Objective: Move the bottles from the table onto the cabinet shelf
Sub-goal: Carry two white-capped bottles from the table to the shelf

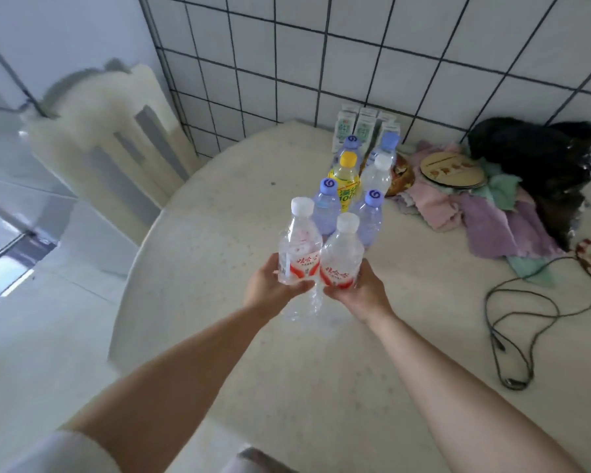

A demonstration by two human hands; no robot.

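My left hand (270, 285) grips a clear water bottle (299, 244) with a white cap and a red label. Beside it, my right hand (365, 288) grips a second clear bottle (343, 254) of the same kind. The two bottles touch each other above the round pale table (219, 206). Behind them on the table stand several blue-capped bottles (326, 206), a yellow-capped drink bottle (345, 179) and a white-capped clear bottle (377, 175). No cabinet shelf shows in this view.
Several small cartons (362, 126) stand against the tiled wall. Coloured cloths (475, 216), a round woven fan (452, 170), a dark bag (539, 155) and a black cable (526, 319) lie on the table's right side. A white chair (110, 138) stands at the left.
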